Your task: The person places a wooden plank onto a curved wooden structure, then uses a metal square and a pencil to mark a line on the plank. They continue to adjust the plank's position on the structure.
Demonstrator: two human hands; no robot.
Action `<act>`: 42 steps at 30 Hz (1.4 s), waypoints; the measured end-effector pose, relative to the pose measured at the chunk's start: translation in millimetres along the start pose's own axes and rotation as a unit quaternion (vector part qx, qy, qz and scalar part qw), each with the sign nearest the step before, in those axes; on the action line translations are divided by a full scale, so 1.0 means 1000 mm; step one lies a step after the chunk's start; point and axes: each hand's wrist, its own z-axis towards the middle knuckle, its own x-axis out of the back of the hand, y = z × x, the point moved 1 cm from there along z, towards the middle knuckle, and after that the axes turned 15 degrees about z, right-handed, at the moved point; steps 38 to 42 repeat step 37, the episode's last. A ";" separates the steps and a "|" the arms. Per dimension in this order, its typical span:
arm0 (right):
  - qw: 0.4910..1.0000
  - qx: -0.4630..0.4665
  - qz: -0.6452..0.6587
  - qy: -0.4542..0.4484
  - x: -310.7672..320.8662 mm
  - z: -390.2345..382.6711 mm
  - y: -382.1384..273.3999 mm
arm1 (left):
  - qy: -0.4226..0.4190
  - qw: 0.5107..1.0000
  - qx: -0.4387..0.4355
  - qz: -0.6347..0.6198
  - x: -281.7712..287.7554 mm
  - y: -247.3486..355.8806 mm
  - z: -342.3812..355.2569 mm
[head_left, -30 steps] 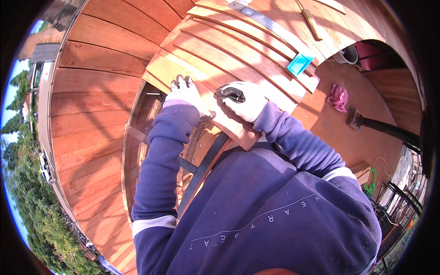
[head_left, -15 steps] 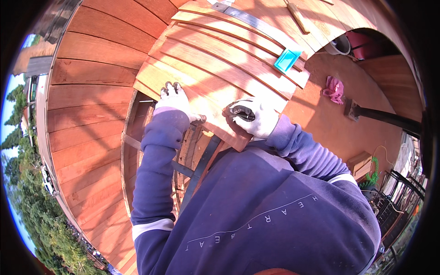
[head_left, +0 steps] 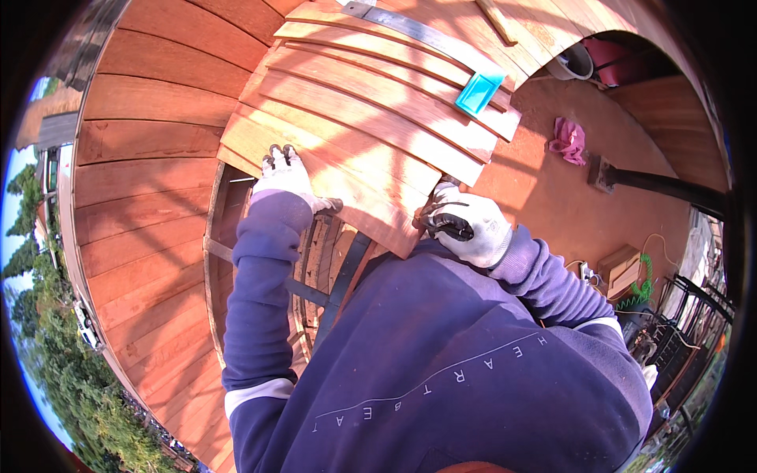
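Both my hands wear white gloves with dark palms. My left hand (head_left: 288, 177) clasps the near edge of the closest wooden plank (head_left: 355, 185), fingers curled over its top face. My right hand (head_left: 469, 229) grips that plank's right end, by its lower corner. The plank is the front one of a stack of reddish planks (head_left: 378, 102) lying slantwise across the wooden deck. My blue sleeves and torso fill the lower part of the view.
A blue block (head_left: 479, 92) and a dark metal strip (head_left: 426, 35) rest on the stack. Beneath my arms is an opening in the deck with joists (head_left: 315, 260). To the right lie a pink rag (head_left: 569, 138), a black beam (head_left: 654, 181), a wooden box (head_left: 619, 268) and a green coiled cord (head_left: 643, 290).
My hands have spread apart along the plank: the right one slid right and toward my body to the plank's end, the left one moved slightly left.
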 end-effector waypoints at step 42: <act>0.965 -0.145 -0.217 -0.037 -0.025 0.010 -0.042 | 0.358 0.812 0.085 -0.454 -0.136 0.039 -0.055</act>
